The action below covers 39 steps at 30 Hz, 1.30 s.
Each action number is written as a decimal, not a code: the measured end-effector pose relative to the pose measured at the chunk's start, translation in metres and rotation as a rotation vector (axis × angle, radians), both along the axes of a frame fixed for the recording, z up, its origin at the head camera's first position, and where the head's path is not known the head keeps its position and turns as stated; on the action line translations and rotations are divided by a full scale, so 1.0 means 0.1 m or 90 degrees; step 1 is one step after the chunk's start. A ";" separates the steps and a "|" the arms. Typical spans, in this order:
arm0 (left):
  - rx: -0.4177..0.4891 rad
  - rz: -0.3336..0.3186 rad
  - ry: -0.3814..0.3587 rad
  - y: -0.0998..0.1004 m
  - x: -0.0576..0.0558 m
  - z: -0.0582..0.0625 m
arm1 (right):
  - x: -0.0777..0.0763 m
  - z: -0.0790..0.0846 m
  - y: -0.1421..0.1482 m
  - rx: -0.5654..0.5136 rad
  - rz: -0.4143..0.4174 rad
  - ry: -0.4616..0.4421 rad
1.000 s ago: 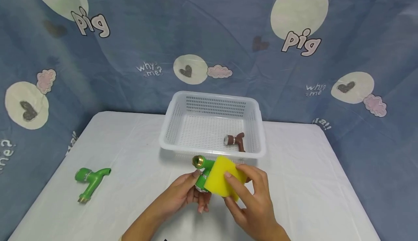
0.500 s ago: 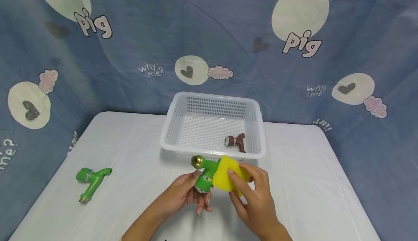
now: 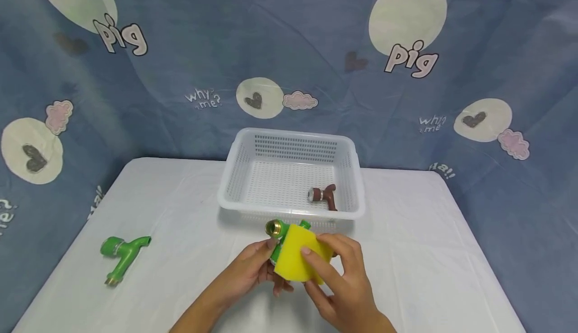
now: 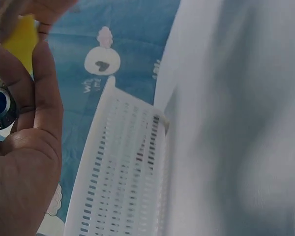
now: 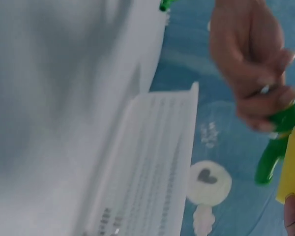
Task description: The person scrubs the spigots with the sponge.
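Observation:
In the head view my left hand [image 3: 246, 268] grips a green tap [image 3: 276, 228] with a brass threaded end, in front of the basket. My right hand [image 3: 345, 278] holds a yellow sponge [image 3: 295, 255] against that tap, covering much of its body. The right wrist view shows the green tap [image 5: 270, 160] beside the sponge [image 5: 292, 167], with left-hand fingers curled round its knob. The tap's round end [image 4: 1, 104] shows by the fingers in the left wrist view. A second green tap [image 3: 124, 258] lies on the table at the left.
A white plastic basket [image 3: 223, 185] stands at the back middle of the white-covered table [image 3: 429, 253]. Inside it, at the right, lies a brown tap [image 3: 326, 196]. A blue printed cloth [image 3: 316, 32] hangs behind the table.
The sponge moves right off the tap's body, then back left and down over it, while the right hand keeps hold of it. The left hand stays nearly in place.

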<state>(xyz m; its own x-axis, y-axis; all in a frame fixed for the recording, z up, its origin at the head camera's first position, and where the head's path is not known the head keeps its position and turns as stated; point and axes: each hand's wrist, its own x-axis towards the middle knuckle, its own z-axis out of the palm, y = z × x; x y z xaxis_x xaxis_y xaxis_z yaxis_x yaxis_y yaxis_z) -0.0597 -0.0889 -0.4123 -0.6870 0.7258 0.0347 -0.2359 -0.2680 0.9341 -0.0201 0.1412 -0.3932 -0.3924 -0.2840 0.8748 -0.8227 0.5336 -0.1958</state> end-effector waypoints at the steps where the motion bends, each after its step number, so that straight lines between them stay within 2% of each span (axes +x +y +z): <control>1: -0.011 0.003 0.002 0.00 0.01 0.00 | 0.00 0.01 -0.02 0.005 0.007 0.003; 4: -0.027 0.002 0.010 -0.01 0.01 -0.01 | 0.00 -0.01 -0.05 0.018 0.004 0.002; 12: 0.015 -0.016 0.035 -0.04 0.00 -0.03 | 0.00 -0.19 0.08 0.022 -0.065 -0.046; 17: 0.019 -0.021 0.031 -0.05 -0.02 -0.02 | 0.02 -0.29 0.18 0.023 -0.098 -0.066; 21: 0.014 -0.008 0.036 -0.04 -0.03 -0.01 | 0.04 -0.29 0.19 0.013 -0.096 -0.069; 25: -0.010 0.019 0.041 -0.01 -0.02 0.00 | 0.08 -0.21 0.12 0.008 -0.068 -0.060; 30: -0.038 0.037 0.048 0.02 -0.01 0.00 | 0.09 -0.13 -0.03 0.013 -0.027 -0.013; 33: -0.050 0.043 0.048 0.02 -0.01 0.00 | 0.08 -0.13 -0.07 0.019 -0.033 -0.005; 39: -0.092 0.051 0.055 0.01 -0.02 -0.01 | 0.08 -0.24 0.01 0.038 -0.074 -0.045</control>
<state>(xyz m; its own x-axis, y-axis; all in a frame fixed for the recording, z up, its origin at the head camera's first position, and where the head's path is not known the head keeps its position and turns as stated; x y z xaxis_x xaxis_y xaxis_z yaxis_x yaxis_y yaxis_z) -0.0612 -0.0881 -0.4128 -0.7419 0.6705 -0.0048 -0.1360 -0.1436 0.9802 -0.0121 0.1419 -0.4168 -0.4858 -0.2843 0.8265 -0.7400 0.6371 -0.2158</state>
